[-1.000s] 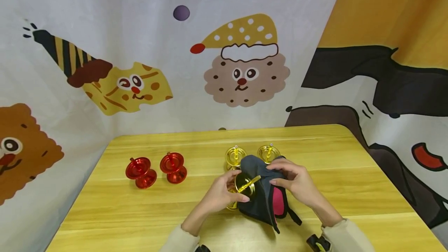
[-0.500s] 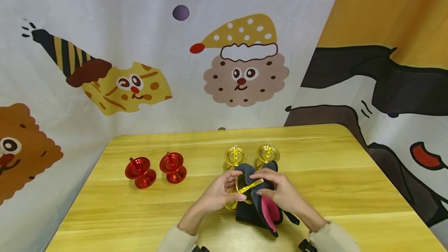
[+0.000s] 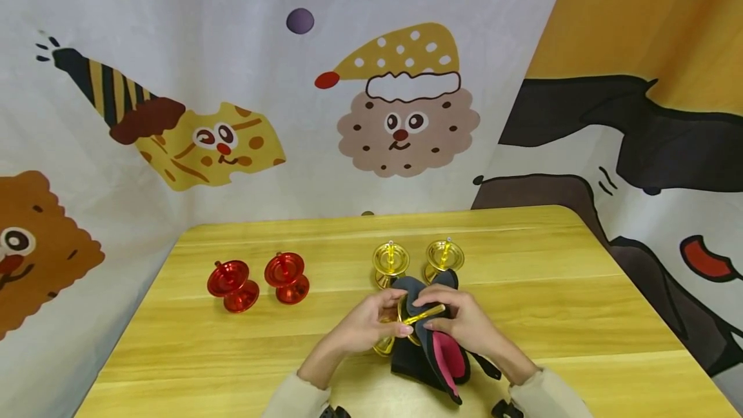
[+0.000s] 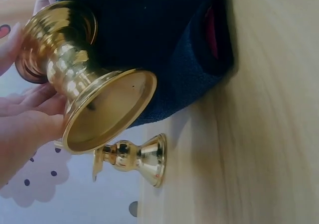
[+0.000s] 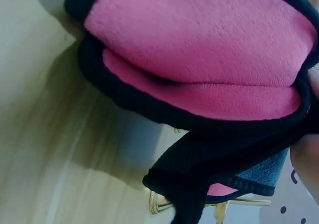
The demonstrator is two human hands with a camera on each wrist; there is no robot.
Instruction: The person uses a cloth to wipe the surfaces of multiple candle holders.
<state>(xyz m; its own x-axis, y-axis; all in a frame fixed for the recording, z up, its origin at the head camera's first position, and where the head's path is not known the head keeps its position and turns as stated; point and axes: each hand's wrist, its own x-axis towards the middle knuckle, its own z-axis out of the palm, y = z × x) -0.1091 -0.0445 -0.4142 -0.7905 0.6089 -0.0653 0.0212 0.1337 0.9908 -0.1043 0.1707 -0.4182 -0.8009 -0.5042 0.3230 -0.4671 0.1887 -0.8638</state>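
Observation:
My left hand [image 3: 368,326] grips a gold goblet-shaped oil lamp [image 4: 72,69] by its bowl, fingers on one side and thumb at the rim. The lamp is tilted over, with its round foot towards the left wrist camera and a thin gold stick [image 3: 428,313] jutting from the dish. In my right hand [image 3: 461,318] is a thick dark-blue cloth piece [image 5: 199,35] with pink fleece lining, black edging and a strap. The thumb and fingers pinch its upper part against the lamp's dish. The cloth hides much of the dish, and its lower part hangs down in folds.
Two gold lamps [image 3: 391,260] of the same shape stand upright just beyond the hands. Two red lamps [image 3: 287,278] stand to the left on the wooden table [image 3: 232,366]. A cartoon-printed curtain [image 3: 255,69] hangs behind the table.
My right hand has moved left and a little down, folding the cloth closer over the dish. The lamp in my left hand has shifted slightly right. The standing lamps have not moved.

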